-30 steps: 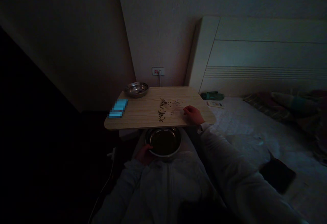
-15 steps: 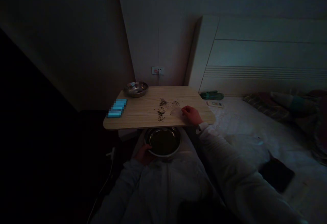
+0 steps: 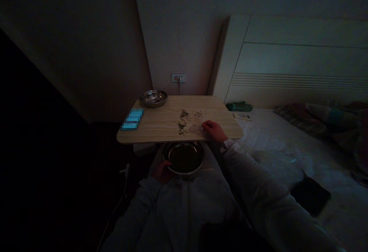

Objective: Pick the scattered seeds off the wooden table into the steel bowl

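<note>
On my lap rests a metal bowl with dark contents I cannot make out. Its lower left rim is gripped by my left hand, thumb over the edge. My right hand is over the right part of the small wooden table, fingers pinched on a thin clear plastic piece that lies close to the tabletop. Small dark grains are scattered on the wood just left of that plastic. The light is dim, so fine detail is lost.
A second metal bowl stands at the table's back left, near a lit, blurred screen. A green bottle and a pale remote-like object lie on the bed at right. A white cable hangs at lower left.
My right hand has shifted slightly left, and the clear plastic piece has moved left with it, towards the grains. My left hand stays on the bowl.
</note>
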### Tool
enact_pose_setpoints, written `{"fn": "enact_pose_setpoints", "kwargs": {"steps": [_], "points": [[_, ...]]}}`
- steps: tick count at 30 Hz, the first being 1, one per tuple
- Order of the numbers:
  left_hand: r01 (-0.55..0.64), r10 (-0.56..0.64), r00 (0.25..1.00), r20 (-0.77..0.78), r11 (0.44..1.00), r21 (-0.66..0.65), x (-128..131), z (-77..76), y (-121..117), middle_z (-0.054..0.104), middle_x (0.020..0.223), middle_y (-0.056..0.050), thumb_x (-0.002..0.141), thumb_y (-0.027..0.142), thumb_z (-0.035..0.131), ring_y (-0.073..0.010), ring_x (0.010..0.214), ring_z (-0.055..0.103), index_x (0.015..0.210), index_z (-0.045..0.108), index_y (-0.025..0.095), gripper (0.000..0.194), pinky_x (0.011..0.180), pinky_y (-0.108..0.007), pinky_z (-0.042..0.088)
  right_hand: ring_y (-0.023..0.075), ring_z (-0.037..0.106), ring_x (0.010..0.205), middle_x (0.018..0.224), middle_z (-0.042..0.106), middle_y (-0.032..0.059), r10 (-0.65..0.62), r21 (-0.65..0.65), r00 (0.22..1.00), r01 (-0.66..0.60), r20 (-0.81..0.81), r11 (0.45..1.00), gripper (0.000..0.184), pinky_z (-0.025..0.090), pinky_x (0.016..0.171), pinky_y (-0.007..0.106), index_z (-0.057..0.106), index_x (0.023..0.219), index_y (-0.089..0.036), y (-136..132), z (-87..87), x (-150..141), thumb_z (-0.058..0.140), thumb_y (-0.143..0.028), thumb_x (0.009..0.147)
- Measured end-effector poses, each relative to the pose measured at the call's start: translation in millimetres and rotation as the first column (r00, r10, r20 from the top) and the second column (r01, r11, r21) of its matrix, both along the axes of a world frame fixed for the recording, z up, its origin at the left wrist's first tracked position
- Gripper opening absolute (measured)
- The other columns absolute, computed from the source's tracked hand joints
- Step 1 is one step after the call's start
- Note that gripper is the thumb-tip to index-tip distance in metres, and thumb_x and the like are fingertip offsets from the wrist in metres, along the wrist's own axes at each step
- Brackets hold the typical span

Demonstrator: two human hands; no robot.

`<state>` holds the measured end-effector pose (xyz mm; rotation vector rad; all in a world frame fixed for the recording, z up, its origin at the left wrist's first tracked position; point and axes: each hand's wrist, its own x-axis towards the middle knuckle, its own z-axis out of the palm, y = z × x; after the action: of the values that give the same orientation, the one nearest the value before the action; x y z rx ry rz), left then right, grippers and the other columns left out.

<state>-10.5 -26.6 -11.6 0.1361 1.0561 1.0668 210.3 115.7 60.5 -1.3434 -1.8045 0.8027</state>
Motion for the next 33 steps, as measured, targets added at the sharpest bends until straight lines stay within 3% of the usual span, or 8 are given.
{"fn": "enact_pose_setpoints", "kwargs": {"steps": [8,12,23,33], "points": [[0.013,-0.015,0.999,0.043,0.999,0.033,0,-1.1,0,0.071,0.077,-0.008,0.061,0.008,0.052,-0.0283,0.105,0.057,0.089,0.059,0.016,0.030,0.088,-0.040,0.045,0.0116,0.053,0.058,0.058,0.060,-0.0016,0.111,0.039,0.994,-0.110,-0.022,0.993,0.018,0.039,0.061,0.024,0.059,0.070,-0.017,-4,-0.9,-8,0.050,-0.032,0.074],[0.021,-0.022,0.999,0.043,1.000,0.022,-1,-3.4,0,0.070,0.070,-0.006,0.062,0.008,0.053,-0.0273,0.104,0.058,0.083,0.060,0.017,0.024,0.087,-0.039,0.046,0.0114,0.052,0.058,0.059,0.059,-0.0017,0.083,0.041,0.996,-0.082,-0.039,0.996,0.018,0.039,0.061,0.024,0.058,0.069,-0.017,-2,-1.0,-10,0.050,-0.032,0.074],[0.010,-0.010,1.000,0.021,1.000,-0.007,2,5.7,0,0.068,0.061,-0.004,0.063,0.007,0.051,-0.0234,0.082,0.065,0.074,0.061,0.017,0.018,0.071,-0.033,0.051,0.0115,0.052,0.061,0.064,0.060,-0.0005,0.163,0.064,0.986,-0.165,0.031,0.984,0.022,0.040,0.064,0.025,0.060,0.075,-0.016,-3,0.2,-15,0.048,-0.034,0.076],[0.011,-0.016,0.997,0.074,0.998,0.065,-3,-9.7,1,0.071,0.080,-0.009,0.059,0.008,0.055,-0.0291,0.104,0.057,0.092,0.060,0.015,0.034,0.085,-0.041,0.047,0.0116,0.052,0.062,0.065,0.061,-0.0002,0.236,0.033,0.971,-0.237,0.028,0.971,0.022,0.040,0.063,0.024,0.061,0.078,-0.016,1,-1.8,-12,0.049,-0.034,0.076]]}}
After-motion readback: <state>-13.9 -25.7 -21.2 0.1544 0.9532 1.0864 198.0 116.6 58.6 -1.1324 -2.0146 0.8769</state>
